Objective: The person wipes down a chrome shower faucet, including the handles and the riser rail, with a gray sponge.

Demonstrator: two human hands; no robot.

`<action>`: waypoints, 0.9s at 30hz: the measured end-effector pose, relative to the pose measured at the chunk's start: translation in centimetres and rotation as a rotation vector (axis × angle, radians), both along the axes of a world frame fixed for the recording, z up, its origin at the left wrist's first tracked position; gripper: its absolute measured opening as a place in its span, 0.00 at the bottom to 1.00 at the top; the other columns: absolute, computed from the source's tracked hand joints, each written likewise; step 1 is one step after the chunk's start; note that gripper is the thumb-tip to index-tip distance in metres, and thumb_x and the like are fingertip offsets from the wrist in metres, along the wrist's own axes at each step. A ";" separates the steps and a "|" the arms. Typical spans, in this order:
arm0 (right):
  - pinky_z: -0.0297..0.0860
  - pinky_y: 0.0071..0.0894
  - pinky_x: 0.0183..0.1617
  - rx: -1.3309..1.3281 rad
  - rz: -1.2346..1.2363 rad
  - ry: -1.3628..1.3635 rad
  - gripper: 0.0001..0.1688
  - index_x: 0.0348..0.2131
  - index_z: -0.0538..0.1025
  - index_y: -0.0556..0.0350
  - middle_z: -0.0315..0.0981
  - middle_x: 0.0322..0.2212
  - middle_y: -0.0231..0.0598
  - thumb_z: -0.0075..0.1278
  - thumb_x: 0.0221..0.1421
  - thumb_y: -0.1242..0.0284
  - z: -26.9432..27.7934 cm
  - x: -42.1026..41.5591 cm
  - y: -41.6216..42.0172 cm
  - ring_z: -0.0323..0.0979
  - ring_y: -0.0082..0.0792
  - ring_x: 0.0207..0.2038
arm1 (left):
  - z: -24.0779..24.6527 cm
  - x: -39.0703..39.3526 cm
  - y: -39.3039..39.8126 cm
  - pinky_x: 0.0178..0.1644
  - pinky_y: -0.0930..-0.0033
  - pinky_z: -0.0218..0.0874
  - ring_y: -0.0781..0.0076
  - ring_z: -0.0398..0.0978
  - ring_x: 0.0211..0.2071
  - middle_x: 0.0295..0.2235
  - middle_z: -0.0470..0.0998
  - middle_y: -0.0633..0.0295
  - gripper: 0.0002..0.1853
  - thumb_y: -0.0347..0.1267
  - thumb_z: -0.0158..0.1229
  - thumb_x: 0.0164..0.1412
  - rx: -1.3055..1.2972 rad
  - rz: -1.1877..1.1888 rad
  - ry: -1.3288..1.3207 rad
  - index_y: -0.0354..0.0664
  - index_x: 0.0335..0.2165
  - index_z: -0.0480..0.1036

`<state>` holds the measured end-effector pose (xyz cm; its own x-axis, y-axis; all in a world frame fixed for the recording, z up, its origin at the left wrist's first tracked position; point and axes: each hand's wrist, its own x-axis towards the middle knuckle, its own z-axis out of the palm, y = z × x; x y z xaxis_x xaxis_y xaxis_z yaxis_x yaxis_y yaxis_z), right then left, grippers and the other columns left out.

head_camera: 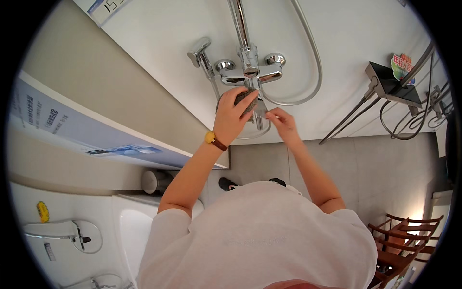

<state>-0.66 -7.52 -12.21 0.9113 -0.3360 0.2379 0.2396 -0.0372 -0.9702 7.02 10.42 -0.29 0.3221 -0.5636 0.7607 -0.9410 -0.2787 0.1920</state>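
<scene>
My left hand [232, 110] is closed over a grey cloth [249, 96], pressing it against the lower part of a chrome wall-mounted shower mixer [234, 77]. Part of the cloth is hidden under my fingers. Just below the mixer body, a chrome spout [258, 123] points down between my hands. To its right is my right hand [284, 124], thumb and forefinger brought together beside a small translucent patch at the spout. Whether they pinch anything is too small to tell. A chrome riser pipe [242, 25] goes up from the mixer.
A hand sprayer [199, 52] hangs left of the mixer, and a metal shower hose [319, 68] loops to its right. Farther right, a black-topped shower unit [395, 81] juts from the white panel. A partition [144, 104] stands at left; wooden chairs [400, 249] are at lower right.
</scene>
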 end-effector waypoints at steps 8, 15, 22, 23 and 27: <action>0.67 0.22 0.40 0.033 -0.140 -0.060 0.09 0.38 0.78 0.63 0.74 0.28 0.31 0.54 0.61 0.74 0.2 -0.6 1.2 0.69 0.20 0.32 | 0.2 -0.3 -0.8 0.48 0.56 0.63 0.57 0.71 0.46 0.44 0.73 0.58 0.22 0.26 0.64 0.52 -0.063 0.022 0.098 0.43 0.48 0.75; 0.70 0.28 0.42 -0.143 0.049 0.027 0.12 0.44 0.74 0.61 0.77 0.31 0.38 0.50 0.60 0.78 -2.9 0.5 4.1 0.74 0.27 0.35 | 1.3 -2.6 -1.5 0.50 0.57 0.62 0.61 0.72 0.50 0.48 0.75 0.62 0.24 0.25 0.64 0.49 0.112 -0.108 -0.080 0.45 0.48 0.76; 0.70 0.39 0.49 -0.743 -0.229 0.011 0.19 0.46 0.75 0.57 0.77 0.39 0.43 0.55 0.52 0.79 8.2 -2.1 -1.7 0.74 0.42 0.45 | 6.5 -0.8 1.8 0.51 0.57 0.63 0.55 0.72 0.48 0.46 0.76 0.53 0.23 0.25 0.66 0.52 -0.338 0.063 0.113 0.39 0.48 0.72; 0.70 0.39 0.51 -0.761 -0.343 -0.041 0.20 0.47 0.74 0.56 0.76 0.40 0.42 0.56 0.52 0.79 9.5 -1.4 -1.9 0.73 0.43 0.46 | 7.0 -0.1 1.5 0.52 0.58 0.63 0.54 0.72 0.48 0.46 0.76 0.53 0.23 0.24 0.66 0.52 -0.378 0.041 0.135 0.38 0.48 0.72; 0.65 0.46 0.59 -0.731 -0.368 -0.407 0.32 0.54 0.69 0.60 0.68 0.53 0.49 0.60 0.49 0.76 10.9 1.8 3.0 0.67 0.54 0.55 | 8.5 1.7 -1.3 0.52 0.58 0.63 0.53 0.72 0.47 0.46 0.76 0.55 0.21 0.26 0.65 0.53 -0.372 -0.057 0.117 0.37 0.46 0.73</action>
